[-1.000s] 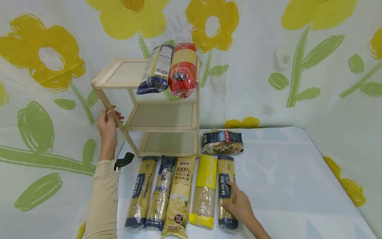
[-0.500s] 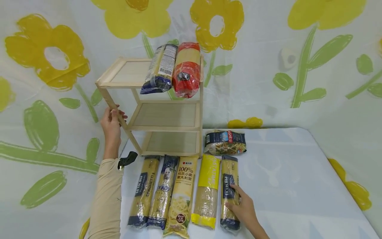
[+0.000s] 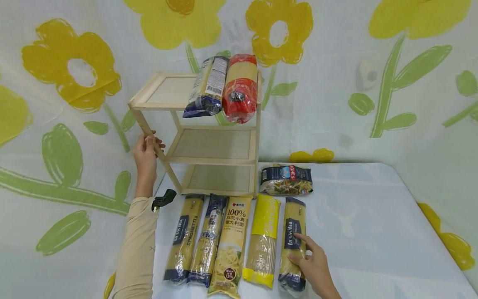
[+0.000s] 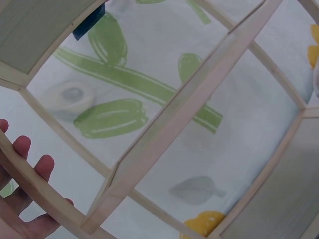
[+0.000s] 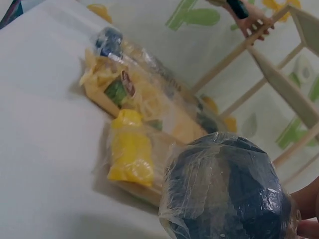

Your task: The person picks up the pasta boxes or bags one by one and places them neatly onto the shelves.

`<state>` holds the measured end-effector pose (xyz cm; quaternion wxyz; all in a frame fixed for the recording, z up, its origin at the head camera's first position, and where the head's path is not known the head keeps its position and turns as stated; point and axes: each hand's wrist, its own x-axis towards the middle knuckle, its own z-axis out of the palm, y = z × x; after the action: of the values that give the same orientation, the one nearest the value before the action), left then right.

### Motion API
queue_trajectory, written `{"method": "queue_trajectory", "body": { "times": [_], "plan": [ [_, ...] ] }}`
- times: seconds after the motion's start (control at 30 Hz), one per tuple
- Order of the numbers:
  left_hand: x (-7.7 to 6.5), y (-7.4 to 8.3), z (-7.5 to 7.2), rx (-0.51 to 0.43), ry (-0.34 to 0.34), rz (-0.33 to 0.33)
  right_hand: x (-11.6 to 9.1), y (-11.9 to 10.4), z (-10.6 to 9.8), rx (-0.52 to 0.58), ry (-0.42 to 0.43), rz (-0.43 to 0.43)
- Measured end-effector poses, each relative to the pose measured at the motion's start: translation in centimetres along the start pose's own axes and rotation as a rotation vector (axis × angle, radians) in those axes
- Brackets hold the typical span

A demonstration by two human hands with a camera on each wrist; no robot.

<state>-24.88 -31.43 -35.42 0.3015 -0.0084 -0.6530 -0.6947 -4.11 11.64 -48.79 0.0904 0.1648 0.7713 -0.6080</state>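
My left hand [image 3: 146, 160] grips the left front post of a wooden three-tier shelf [image 3: 210, 161]; in the left wrist view its fingers [image 4: 44, 167] curl round the post. At the right end of a row of pasta packs, my right hand [image 3: 313, 261] holds a spaghetti pack [image 3: 293, 234] with dark blue ends, thumb and fingers on its sides. That pack's wrapped blue end [image 5: 224, 191] fills the lower part of the right wrist view, and most of the hand is hidden there. Left of it lies a yellow-ended pasta pack [image 3: 261, 243].
A cream noodle pack [image 3: 230, 241], a blue-ended pack [image 3: 207, 245] and another spaghetti pack [image 3: 184, 241] lie before the shelf. Two packs, one blue [image 3: 207, 87] and one red [image 3: 240, 89], rest on its top tier. A short pasta bag [image 3: 286, 180] lies right of the shelf.
The whole scene has shifted right in the head view. The spaghetti pack in my right hand stands slightly farther from the yellow-ended one. The left hand keeps its grip on the post.
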Motion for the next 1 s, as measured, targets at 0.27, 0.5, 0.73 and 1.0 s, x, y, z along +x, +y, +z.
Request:
{"method": "queue_trajectory", "body": {
  "times": [0.27,0.5,0.73,1.0],
  "plan": [
    [0.0,0.1,0.1,0.011,-0.012,-0.001,-1.5,-3.3,-1.8,0.011,0.012,-0.019],
    [-0.1,0.2,-0.1,-0.002,-0.019,-0.003,-2.2,-6.8,-3.3,0.035,-0.007,-0.101],
    [0.2,0.1,-0.4,-0.001,-0.041,-0.008,-2.4,-10.1,-4.6,-0.009,0.001,-0.228],
    [-0.1,0.2,-0.3,0.012,-0.039,-0.002,-2.4,-13.1,-5.9,-0.002,-0.023,-0.394]
  ]
}}
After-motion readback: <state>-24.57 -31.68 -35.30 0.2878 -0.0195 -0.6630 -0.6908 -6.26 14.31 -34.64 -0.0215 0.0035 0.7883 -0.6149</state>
